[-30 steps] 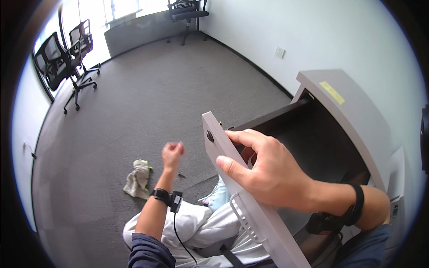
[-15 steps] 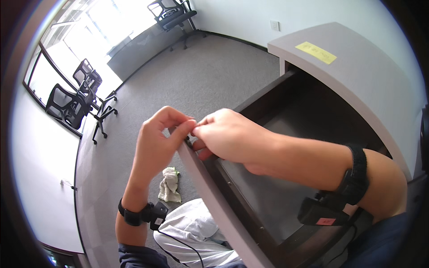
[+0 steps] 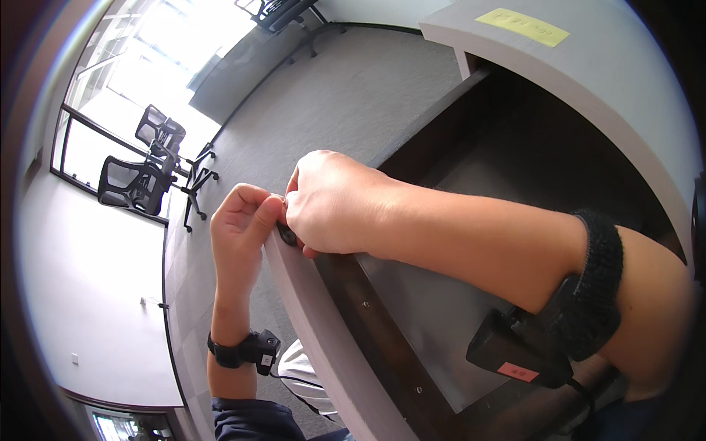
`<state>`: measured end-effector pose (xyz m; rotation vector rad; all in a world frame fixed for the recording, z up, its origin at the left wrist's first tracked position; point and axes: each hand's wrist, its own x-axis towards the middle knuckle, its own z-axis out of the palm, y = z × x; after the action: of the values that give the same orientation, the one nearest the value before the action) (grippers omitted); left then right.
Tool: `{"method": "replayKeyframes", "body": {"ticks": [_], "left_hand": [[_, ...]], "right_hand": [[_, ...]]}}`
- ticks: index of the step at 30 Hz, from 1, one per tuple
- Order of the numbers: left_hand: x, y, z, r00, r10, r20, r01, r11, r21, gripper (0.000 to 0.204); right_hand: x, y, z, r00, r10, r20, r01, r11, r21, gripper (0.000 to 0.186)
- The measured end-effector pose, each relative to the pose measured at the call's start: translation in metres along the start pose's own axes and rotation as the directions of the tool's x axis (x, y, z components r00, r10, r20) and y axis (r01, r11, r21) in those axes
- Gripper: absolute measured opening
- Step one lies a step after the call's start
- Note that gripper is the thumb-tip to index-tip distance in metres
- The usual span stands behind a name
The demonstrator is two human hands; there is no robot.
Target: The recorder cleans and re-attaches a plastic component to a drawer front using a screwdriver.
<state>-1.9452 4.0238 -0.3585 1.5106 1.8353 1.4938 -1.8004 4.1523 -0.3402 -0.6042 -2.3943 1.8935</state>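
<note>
Pale cabinet (image 3: 618,70) has its drawer (image 3: 312,316) out; at the corner, right hand (image 3: 334,202) curls, fingertips hidden, left hand (image 3: 237,220) pinches closed, both touching near the dark fitting (image 3: 286,235); what 2 hands hold, I cannot tell; loose pinch could drop it

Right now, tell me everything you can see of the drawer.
The drawer is open, drawn out of the pale cabinet. Its front is pale board; the side wall is dark, the bottom grey and smooth-looking. Screw heads dot the dark strip behind the front. A dark fitting sits near the front's far end, where the left hand and right hand meet; their exact contact is hidden.
</note>
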Motion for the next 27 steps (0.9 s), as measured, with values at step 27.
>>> {"method": "replayKeyframes", "body": {"ticks": [27], "left_hand": [[-0.002,-0.012,-0.009,0.937,0.252,0.241,-0.248,0.968,-0.047,0.023]], "right_hand": [[-0.012,0.024,0.002,0.950,-0.300,-0.090,0.283,0.945,-0.163,0.019]]}}
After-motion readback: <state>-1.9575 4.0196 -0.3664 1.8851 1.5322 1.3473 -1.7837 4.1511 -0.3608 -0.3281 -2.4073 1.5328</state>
